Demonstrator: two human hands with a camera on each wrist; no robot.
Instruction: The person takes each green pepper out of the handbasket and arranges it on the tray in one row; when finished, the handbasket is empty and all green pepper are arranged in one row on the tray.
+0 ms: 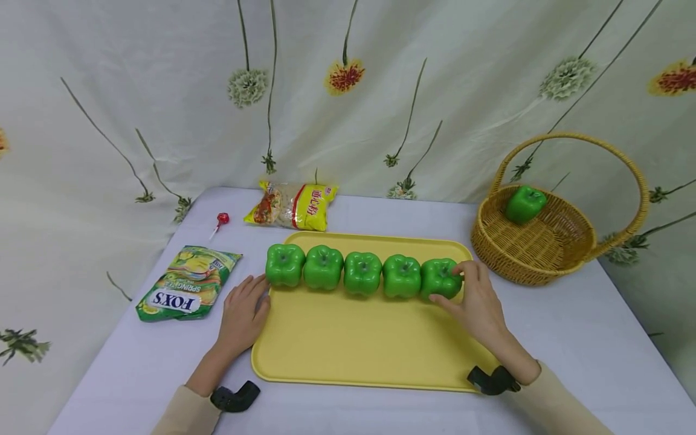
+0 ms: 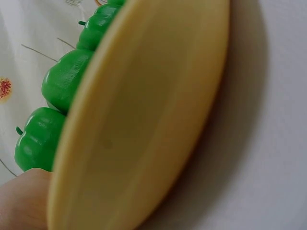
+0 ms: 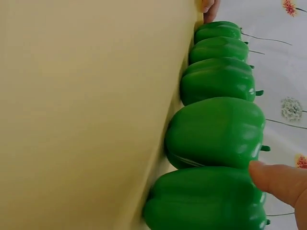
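Note:
Several green bell peppers stand side by side in a row across the yellow tray. My right hand grips the rightmost bell pepper, thumb at its near side and fingers at its right. In the right wrist view the thumb lies over that end of the row. My left hand rests at the tray's left edge, fingers loosely extended, fingertips right by the leftmost bell pepper. The left wrist view shows the tray's rim large, with part of the hand below the peppers.
A wicker basket with a tall handle stands at the back right, one green bell pepper inside. Left of the tray lie a green FOX'S bag and a red lollipop. Behind it lies a yellow-ended food packet.

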